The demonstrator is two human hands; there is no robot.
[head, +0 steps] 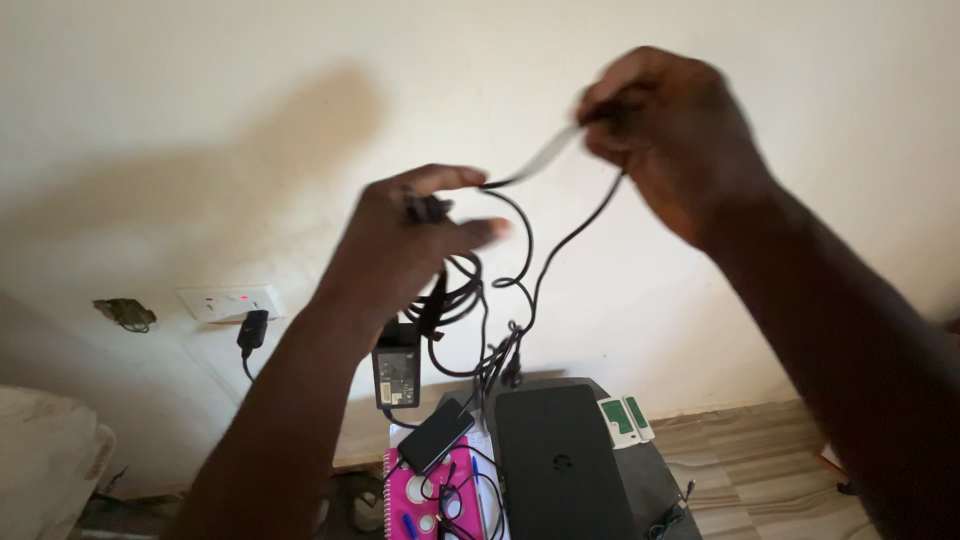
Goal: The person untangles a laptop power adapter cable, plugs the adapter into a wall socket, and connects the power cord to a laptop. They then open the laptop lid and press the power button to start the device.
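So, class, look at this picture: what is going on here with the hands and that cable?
A person holds a black cable up in front of a pale wall. The left hand grips a bundle of its loops, with a black power brick hanging below. The right hand, raised higher, pinches a strand of the cable. Underneath sit a closed black laptop and a pink notebook. A plug sits in the wall socket.

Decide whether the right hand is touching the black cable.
Touching. The head view shows the right hand closed on the black cable, which runs out from under its fingers toward the left hand.
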